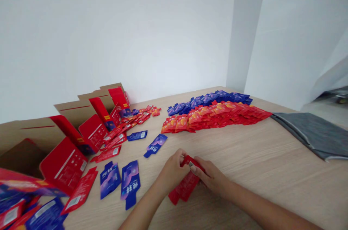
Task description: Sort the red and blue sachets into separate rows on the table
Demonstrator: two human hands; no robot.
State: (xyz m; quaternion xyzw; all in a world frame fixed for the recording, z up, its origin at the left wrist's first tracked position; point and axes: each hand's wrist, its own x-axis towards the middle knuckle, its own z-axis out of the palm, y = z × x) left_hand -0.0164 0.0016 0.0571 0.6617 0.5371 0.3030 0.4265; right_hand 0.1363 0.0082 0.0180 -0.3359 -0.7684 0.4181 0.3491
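Both my hands meet over a small stack of red sachets point(185, 186) resting on the wooden table point(244, 172) near its front. My left hand point(174, 172) is closed on the stack's upper left end. My right hand point(209, 176) is closed on its upper right side, fingertips touching the packets. The lower ends of the sachets stick out below my hands. Loose blue sachets point(130, 183) and a red sachet point(80, 190) lie flat just left of my hands.
Long overlapping rows of red sachets point(217, 115) and blue sachets point(209, 98) lie at the back. Open red cartons point(89, 132) stand at left in front of brown cardboard point(32, 128). A grey folded cloth point(312, 132) lies at right.
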